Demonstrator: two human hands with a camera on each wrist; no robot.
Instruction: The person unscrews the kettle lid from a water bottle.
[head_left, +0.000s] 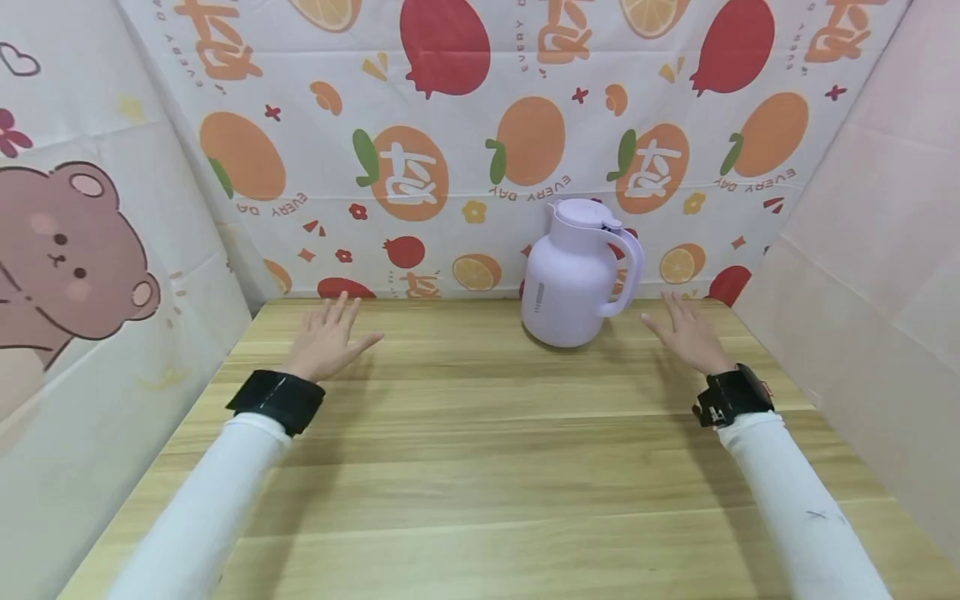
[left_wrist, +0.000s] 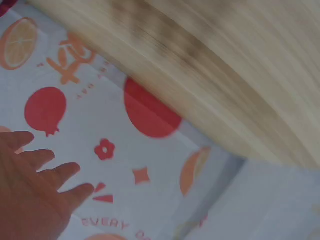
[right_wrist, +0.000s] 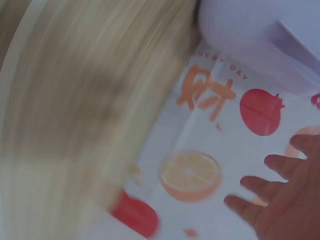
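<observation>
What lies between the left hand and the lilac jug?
Only bare wooden tabletop lies between the left hand and the lilac jug, in the head view.

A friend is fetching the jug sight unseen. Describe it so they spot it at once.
Follow the wooden table to its far edge, by the fruit-print cloth. Right of the middle, in the head view, stands a lilac jug with its handle to the right. Its plain, rounded body sets it apart from the orange and red printed fruit behind it.
</observation>
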